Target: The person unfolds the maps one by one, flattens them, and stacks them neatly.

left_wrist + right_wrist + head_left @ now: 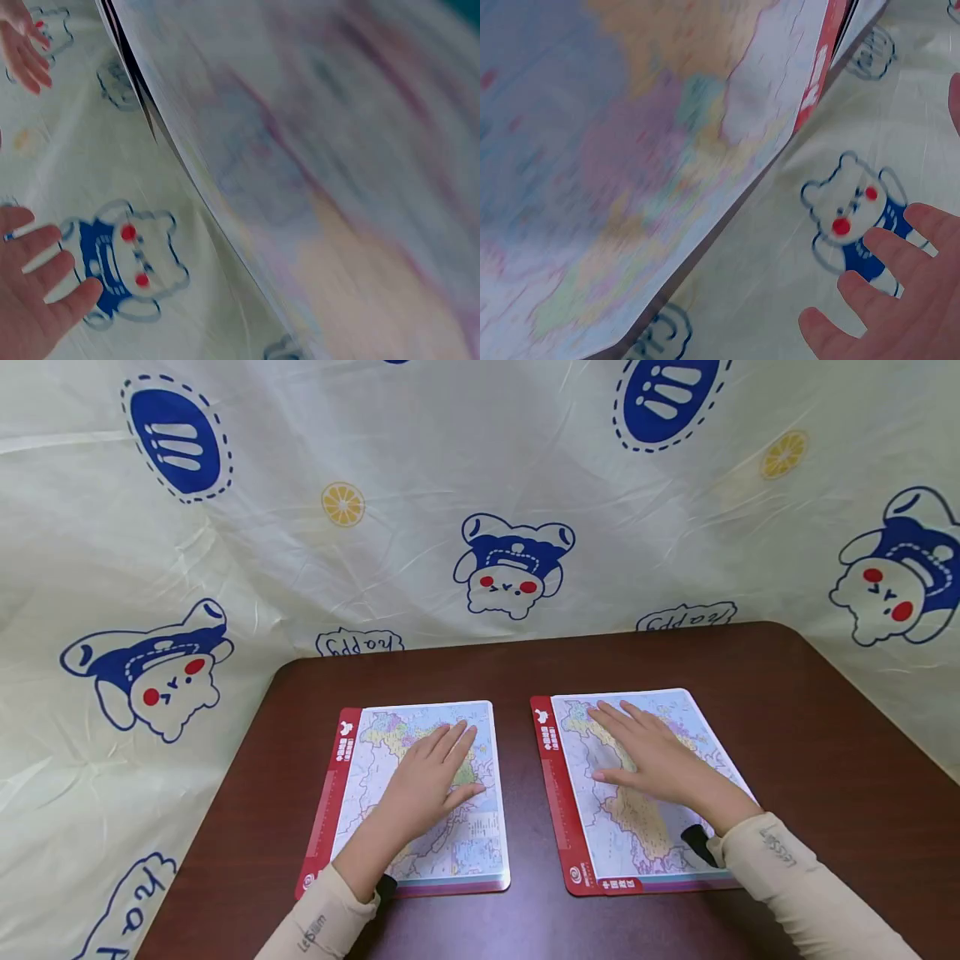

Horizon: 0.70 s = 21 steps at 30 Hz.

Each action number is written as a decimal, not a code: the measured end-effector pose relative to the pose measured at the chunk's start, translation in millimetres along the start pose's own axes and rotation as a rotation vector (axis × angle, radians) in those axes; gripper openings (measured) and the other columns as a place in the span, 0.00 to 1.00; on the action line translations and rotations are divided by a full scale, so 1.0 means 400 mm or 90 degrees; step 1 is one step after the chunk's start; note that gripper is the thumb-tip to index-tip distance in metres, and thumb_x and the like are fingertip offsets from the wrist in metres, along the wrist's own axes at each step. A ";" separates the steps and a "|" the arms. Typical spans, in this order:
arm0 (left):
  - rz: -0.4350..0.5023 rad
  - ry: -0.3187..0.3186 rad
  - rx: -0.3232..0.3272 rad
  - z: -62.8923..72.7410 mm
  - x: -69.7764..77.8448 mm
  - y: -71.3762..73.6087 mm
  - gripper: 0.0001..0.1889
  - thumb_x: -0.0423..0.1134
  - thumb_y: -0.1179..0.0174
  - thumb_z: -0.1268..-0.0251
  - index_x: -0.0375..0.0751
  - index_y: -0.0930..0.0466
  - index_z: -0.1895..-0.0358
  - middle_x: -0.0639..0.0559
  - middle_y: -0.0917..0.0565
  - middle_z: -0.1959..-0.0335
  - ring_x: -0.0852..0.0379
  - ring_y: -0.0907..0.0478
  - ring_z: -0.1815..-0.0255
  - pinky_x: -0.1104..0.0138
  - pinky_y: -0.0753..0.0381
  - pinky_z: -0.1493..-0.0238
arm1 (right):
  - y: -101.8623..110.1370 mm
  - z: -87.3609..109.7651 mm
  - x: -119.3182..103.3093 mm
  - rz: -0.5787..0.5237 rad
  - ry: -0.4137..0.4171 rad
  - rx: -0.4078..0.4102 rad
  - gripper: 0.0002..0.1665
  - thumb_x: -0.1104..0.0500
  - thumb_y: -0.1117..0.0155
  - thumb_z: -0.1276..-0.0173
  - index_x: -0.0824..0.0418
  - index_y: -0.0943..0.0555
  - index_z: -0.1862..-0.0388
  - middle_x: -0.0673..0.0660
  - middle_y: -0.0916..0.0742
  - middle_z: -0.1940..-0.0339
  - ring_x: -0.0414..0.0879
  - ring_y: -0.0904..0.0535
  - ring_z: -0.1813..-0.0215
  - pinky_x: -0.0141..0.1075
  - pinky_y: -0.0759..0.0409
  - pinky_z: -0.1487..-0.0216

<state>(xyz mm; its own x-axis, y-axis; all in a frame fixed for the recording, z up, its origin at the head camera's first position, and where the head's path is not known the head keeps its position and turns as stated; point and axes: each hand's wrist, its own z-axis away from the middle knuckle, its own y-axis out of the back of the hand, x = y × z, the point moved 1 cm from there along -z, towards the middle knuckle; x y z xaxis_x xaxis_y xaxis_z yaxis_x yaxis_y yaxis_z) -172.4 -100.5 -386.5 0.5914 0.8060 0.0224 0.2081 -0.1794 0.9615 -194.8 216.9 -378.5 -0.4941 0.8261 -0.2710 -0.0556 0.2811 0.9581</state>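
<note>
Two map sheets with red left margins and pale borders lie side by side, each looking like a thin stack at its near edge. Over the left map (476, 847) my left hand (426, 781) is spread, fingers straight and pointing away from me. The right map (637, 827) has my right hand (656, 760) above it, its fingers extended toward the upper left and thumb held apart. In the left wrist view the left hand (34, 292) shows beside the map's edge. Spread fingers of the right hand (900, 292) appear likewise in the right wrist view.
Both maps lie on a dark brown table (517, 827) with rounded far corners. Behind and around it hangs a pale curtain (405, 577) printed with blue bears and orange slices. A dark strap (697, 843) shows at the right sleeve's cuff.
</note>
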 end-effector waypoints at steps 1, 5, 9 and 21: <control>0.010 -0.002 0.008 -0.008 0.012 -0.003 0.37 0.58 0.51 0.39 0.41 0.47 0.32 0.46 0.40 0.34 0.47 0.44 0.35 0.54 0.40 0.39 | 0.004 0.006 0.009 -0.003 -0.005 0.007 0.51 0.36 0.39 0.46 0.58 0.46 0.30 0.63 0.40 0.32 0.64 0.52 0.33 0.62 0.54 0.39; 0.080 0.000 0.022 -0.035 0.063 -0.015 0.36 0.55 0.50 0.37 0.39 0.47 0.32 0.44 0.39 0.35 0.47 0.42 0.36 0.57 0.39 0.39 | 0.023 0.033 0.052 -0.018 -0.027 0.029 0.52 0.37 0.38 0.46 0.61 0.47 0.31 0.65 0.40 0.32 0.66 0.49 0.34 0.61 0.50 0.40; 0.174 0.021 0.005 -0.050 0.108 -0.024 0.37 0.53 0.47 0.38 0.38 0.49 0.32 0.43 0.40 0.35 0.48 0.43 0.35 0.58 0.39 0.39 | 0.037 0.059 0.094 -0.044 -0.057 0.037 0.53 0.39 0.37 0.46 0.61 0.49 0.30 0.67 0.40 0.33 0.66 0.48 0.35 0.63 0.48 0.42; 0.572 0.164 -0.081 -0.097 0.197 -0.057 0.41 0.45 0.44 0.40 0.34 0.59 0.31 0.40 0.49 0.33 0.46 0.51 0.33 0.51 0.35 0.44 | 0.054 0.136 0.201 -0.131 -0.178 0.020 0.56 0.50 0.33 0.46 0.67 0.56 0.30 0.74 0.44 0.35 0.71 0.50 0.37 0.66 0.46 0.46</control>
<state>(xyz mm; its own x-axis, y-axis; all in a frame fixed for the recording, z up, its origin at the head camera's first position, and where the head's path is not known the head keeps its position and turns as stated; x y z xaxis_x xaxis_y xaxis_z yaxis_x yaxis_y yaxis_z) -160.7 -11.0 -396.0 0.2954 0.4982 0.8152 -0.3376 -0.7438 0.5769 -188.6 315.9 -384.5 -0.2181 0.8512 -0.4773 -0.0998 0.4671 0.8786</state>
